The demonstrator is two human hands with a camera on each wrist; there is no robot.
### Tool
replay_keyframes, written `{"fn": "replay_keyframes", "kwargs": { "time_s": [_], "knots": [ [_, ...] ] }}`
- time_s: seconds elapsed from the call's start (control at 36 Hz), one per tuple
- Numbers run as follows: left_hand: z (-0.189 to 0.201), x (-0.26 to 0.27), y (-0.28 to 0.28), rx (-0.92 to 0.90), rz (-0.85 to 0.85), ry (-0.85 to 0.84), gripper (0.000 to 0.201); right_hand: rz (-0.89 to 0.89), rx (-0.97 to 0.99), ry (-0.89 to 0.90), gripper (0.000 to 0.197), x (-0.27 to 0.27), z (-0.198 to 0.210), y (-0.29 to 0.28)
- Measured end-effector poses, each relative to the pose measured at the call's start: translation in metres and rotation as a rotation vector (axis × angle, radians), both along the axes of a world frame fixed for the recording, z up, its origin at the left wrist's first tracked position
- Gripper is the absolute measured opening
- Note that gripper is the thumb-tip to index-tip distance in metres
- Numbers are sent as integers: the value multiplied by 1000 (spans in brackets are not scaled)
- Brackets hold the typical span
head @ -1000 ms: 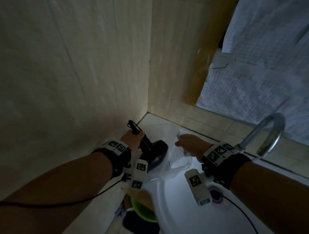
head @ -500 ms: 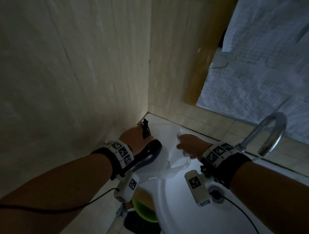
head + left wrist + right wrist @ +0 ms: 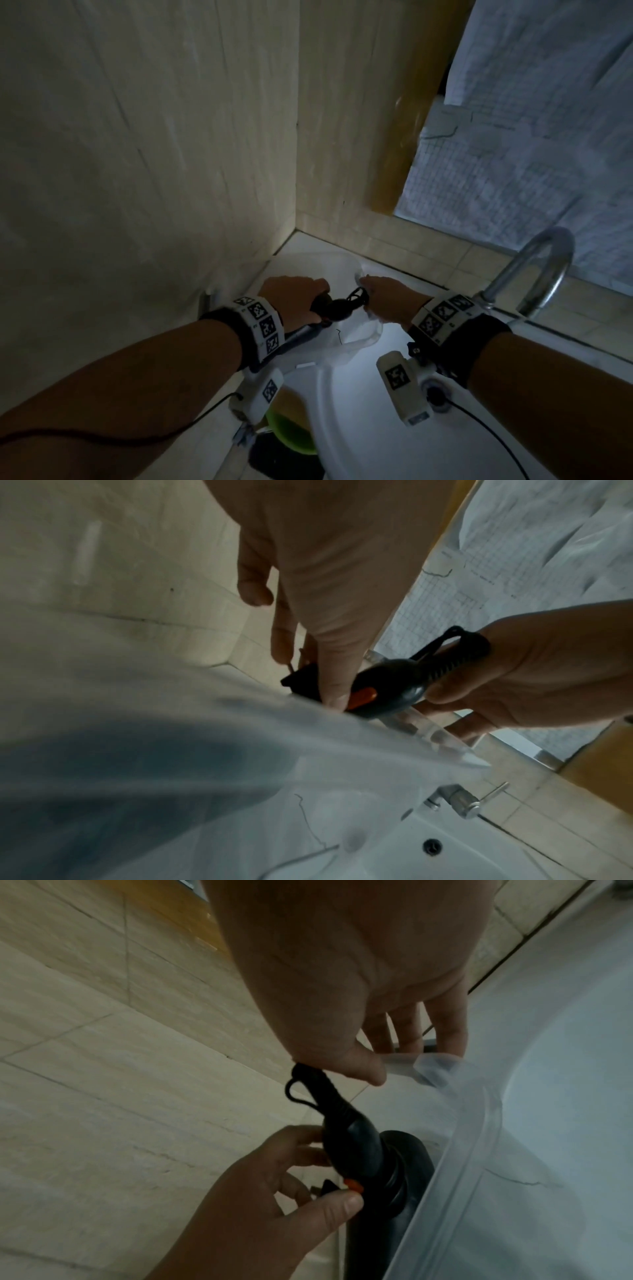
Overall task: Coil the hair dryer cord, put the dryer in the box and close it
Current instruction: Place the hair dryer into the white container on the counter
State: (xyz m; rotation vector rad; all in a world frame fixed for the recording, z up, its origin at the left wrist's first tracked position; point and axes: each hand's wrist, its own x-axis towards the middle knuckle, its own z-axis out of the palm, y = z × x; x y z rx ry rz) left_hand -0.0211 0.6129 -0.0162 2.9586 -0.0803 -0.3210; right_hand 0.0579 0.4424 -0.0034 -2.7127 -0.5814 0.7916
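The black hair dryer with an orange switch lies tilted across the translucent plastic box in the corner beside the sink. My left hand grips its handle, thumb next to the switch. The dryer's round body sits against the inside of the box wall. My right hand pinches the box rim between thumb and fingers. The handle's end with a small cord loop touches that hand. The rest of the cord is hidden.
Tiled walls close in on the left and behind the box. A white sink basin lies in front, with a chrome faucet at the right. A green bowl sits low beside the basin.
My left hand has swung the dryer to the right and tipped it over, so its handle end now meets my right hand. The right hand has stayed on the box rim.
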Motion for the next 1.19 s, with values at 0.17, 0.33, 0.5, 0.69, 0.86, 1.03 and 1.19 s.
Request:
{"fn": "replay_keyframes", "kwargs": {
  "time_s": [0.17, 0.33, 0.5, 0.69, 0.86, 1.03, 1.19],
  "knots": [
    [-8, 5, 0, -135, -51, 122, 40, 94, -25, -72, 56, 2, -1, -11],
    [-27, 12, 0, -14, -168, 194, 68, 511, 192, -321, 58, 31, -33, -23],
    [-30, 16, -13, -100, -389, 193, 44, 69, 97, -110, 52, -6, -1, -16],
    [-28, 18, -15, -51, -322, 252, 34, 44, 75, -76, 53, -10, 2, -19],
    [-32, 23, -6, 92, -335, 291, 14, -12, 78, 15, 52, -8, 8, -17],
    [-35, 33, -4, 130, -295, 363, 28, -118, 138, 87, 59, -14, 9, -12],
    [-39, 36, -5, 119, -277, 335, 34, -66, 94, 69, 66, -17, 10, -12]
  ]
}}
